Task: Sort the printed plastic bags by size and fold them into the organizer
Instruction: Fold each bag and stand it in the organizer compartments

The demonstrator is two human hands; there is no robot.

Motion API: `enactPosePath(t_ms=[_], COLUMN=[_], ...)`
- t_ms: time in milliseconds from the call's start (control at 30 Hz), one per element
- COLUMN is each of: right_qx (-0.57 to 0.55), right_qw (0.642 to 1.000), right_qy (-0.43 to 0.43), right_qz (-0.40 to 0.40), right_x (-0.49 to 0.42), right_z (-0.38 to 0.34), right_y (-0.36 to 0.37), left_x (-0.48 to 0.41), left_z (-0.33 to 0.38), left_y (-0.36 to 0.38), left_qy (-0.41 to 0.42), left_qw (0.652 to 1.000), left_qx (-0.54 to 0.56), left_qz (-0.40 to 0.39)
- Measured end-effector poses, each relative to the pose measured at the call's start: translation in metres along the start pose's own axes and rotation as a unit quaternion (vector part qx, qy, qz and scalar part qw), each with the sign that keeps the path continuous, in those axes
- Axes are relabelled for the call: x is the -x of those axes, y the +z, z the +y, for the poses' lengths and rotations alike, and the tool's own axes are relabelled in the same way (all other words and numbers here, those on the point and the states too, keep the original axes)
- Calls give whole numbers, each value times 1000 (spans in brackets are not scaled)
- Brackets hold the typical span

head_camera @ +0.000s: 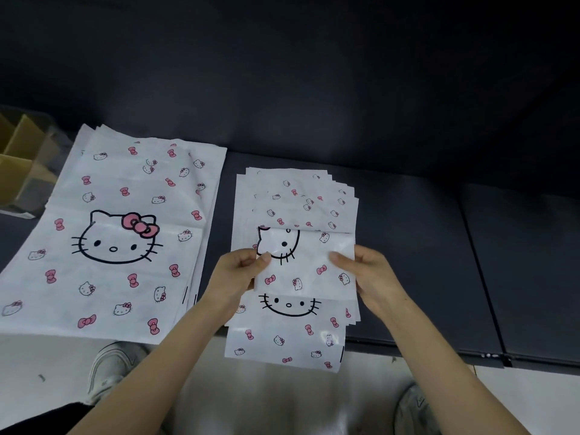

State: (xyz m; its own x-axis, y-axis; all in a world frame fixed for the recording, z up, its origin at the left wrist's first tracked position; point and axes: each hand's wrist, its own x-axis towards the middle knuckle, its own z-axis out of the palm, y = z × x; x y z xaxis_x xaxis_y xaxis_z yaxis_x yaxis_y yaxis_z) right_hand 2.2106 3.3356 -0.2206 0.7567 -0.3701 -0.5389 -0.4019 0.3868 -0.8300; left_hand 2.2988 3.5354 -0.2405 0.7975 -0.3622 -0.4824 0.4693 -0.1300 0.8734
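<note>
- Sorting: judged largely done. 2 stacks lie on the dark bench (423,246), well apart: the large printed bags (119,233) to the left, the small printed bags (298,199) at centre, their edges loosely fanned.
- Both stacks overhang the near edge of the bench.
- Folding: judged barely started. 1 small bag (307,268) is in hand above the small stack; its big cat face is cut off along the upper edge and the left edge, so at least 1 fold appears to be in it.
- Organizer (22,171): a cardboard box with dividers, at the far left edge of the bench, just beyond the corner of the large stack. No bag shows in the compartments in view (part of it lies outside the frame).
- Left to do, by this evidence: finish this fold, place the bag, then work through both stacks.
- Left hand (238,271): grips the left edge of the held bag, thumb on top near the printed face, fingers curled beneath.
- Right hand (367,271): grips the right edge, fingertips lying on the upper face of the bag, the rest of the hand wrapped round the edge. Exact contact beneath cannot be seen.
- Both forearms reach forward from the lower frame, roughly level with each other, the bag held flat between them.
</note>
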Motion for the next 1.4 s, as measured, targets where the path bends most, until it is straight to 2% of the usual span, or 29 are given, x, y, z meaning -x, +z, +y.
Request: enactPosePath(t_ms=[100,167,267,333,433,500,567,633,800,867,1000,1067,1233,1400], right_qx=[23,25,31,39,36,35,31,29,11,6,15,15,13,-21], right_qw=[999,999,999,999,999,999,999,999,999,999,999,999,999,1000], right_qy=[-18,-29,-39,-36,-16,-3,7,16,37,39,39,36,16,7], right_qz=[39,33,12,1,-14,-21,-20,-16,-24,-28,-25,-27,-33,-11], right_x=[0,-2,-9,-15,-26,-34,-43,-53,-76,-82,-85,-80,-50,-7], right_z=[-2,-7,-14,-17,-17,-16,-12,-6,3,2,0,-3,-19,-31], right_y=[24,45,84,114,155,177,194,206,220,221,218,216,206,172], left_x=[3,4,-3,-8,-17,-28,-44,-61,-100,-108,-107,-99,-61,-7], left_z=[10,20,36,50,68,74,75,73,59,53,55,64,104,121], left_y=[-19,-43,-98,-143,-214,-257,-293,-318,-344,-349,-360,-366,-369,-328], left_qy=[3,13,65,119,176,168,131,101,120,145,180,191,212,255], left_qw=[1000,998,976,927,813,750,720,715,777,766,709,692,680,675], left_qx=[-15,-10,-94,-200,-355,-457,-530,-564,-486,-488,-564,-582,-576,-572], left_qz=[19,54,186,294,427,447,428,401,382,392,383,381,400,391])
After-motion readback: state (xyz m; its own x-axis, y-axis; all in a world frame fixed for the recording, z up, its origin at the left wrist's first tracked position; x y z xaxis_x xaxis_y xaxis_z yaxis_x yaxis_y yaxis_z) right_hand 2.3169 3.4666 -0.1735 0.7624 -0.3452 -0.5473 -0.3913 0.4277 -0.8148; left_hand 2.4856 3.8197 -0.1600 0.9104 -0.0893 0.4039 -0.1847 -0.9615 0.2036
